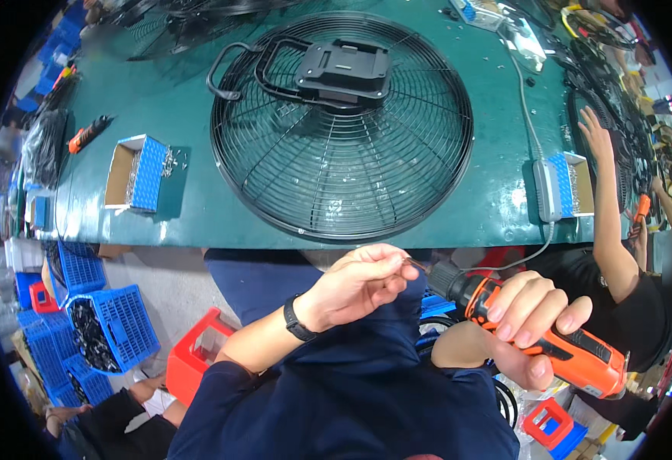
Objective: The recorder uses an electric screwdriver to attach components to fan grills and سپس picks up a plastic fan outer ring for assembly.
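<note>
My right hand is wrapped round an orange and black cordless screwdriver, held in front of my body at the table's near edge. Its bit points left toward my left hand. The thumb and fingers of that hand are pinched together at the bit's tip; whatever is between them is too small to make out. Beyond both hands, a large round black wire fan guard lies on the green table. On the guard's far part sits a black housing with a curved tube handle.
Blue boxes of small screws stand at left and right, with loose screws by the left one. A power strip and cable lie right. Another orange screwdriver lies far left. A co-worker's hand reaches in from the right.
</note>
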`<state>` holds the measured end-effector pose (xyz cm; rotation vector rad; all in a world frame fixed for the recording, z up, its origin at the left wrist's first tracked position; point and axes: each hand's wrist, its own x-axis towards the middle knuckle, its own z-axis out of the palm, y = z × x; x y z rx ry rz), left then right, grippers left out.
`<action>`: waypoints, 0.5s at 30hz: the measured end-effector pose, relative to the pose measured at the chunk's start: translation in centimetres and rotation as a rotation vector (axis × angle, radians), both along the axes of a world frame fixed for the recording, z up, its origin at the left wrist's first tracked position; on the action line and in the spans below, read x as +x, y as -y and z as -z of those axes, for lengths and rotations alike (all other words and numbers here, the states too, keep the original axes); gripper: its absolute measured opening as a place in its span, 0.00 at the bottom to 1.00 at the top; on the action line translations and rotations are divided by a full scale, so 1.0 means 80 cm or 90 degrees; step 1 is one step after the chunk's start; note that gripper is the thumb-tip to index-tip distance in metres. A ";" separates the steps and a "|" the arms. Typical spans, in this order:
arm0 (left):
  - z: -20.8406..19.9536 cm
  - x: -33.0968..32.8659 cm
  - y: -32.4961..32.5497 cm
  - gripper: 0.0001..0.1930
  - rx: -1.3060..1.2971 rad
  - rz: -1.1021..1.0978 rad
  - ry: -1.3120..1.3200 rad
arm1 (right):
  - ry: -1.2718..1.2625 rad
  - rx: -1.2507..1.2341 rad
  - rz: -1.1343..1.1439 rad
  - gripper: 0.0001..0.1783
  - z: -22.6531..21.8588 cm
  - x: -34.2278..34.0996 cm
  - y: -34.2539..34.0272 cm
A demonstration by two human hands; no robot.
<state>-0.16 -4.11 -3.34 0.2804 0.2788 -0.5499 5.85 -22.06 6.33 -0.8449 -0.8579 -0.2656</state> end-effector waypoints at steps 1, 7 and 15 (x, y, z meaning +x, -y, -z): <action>-0.001 0.000 0.005 0.08 -0.003 -0.005 -0.006 | -0.018 0.001 0.009 0.20 0.001 -0.001 0.000; 0.003 0.003 0.017 0.09 -0.080 0.001 -0.055 | -0.016 -0.004 0.016 0.21 0.009 0.000 0.006; 0.005 0.009 0.034 0.09 -0.126 -0.018 -0.078 | -0.008 -0.005 0.022 0.22 0.015 0.005 0.020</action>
